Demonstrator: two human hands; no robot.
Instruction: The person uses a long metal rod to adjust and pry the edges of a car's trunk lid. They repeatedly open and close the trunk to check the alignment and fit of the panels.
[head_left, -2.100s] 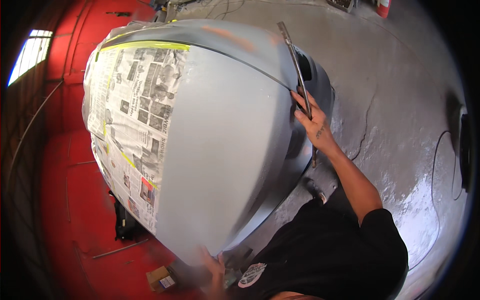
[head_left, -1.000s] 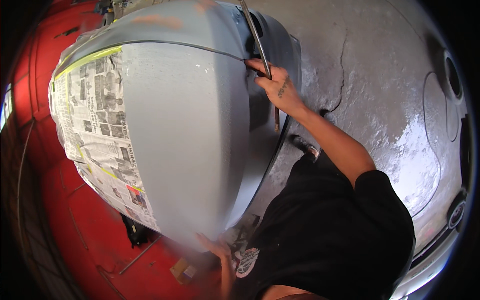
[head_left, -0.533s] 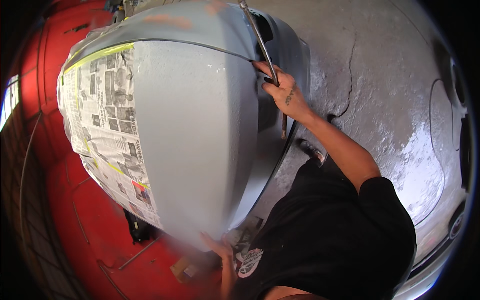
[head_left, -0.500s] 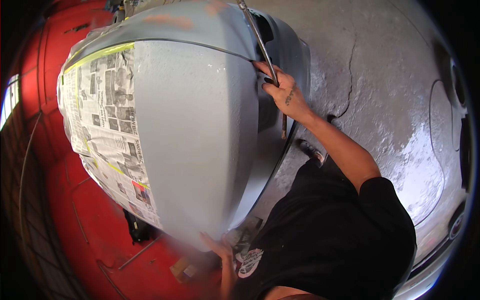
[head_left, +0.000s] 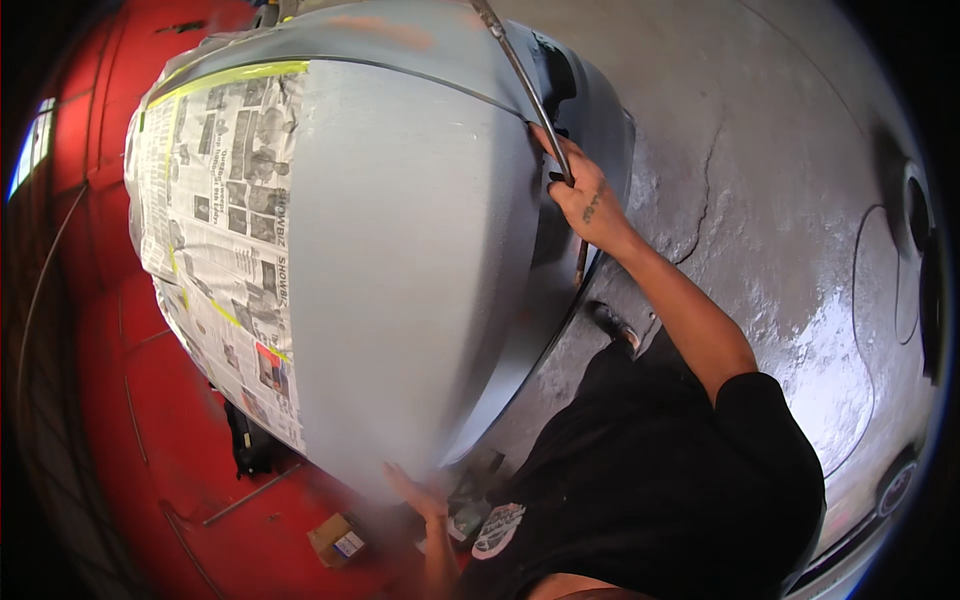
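Here we grip a metal bar (head_left: 520, 75) in our right hand (head_left: 585, 203), left hand (head_left: 420, 496) wide; we cannot see inside the cardboard box (head_left: 332, 540).

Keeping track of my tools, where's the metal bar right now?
In the head view, the metal bar is in your right hand, right of centre in the upper half, by the right edge of the grey panel.

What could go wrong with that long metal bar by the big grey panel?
The metal bar in the right hand sits close to the grey panel, so a slip might scratch it. The left hand is close too and might smudge it.
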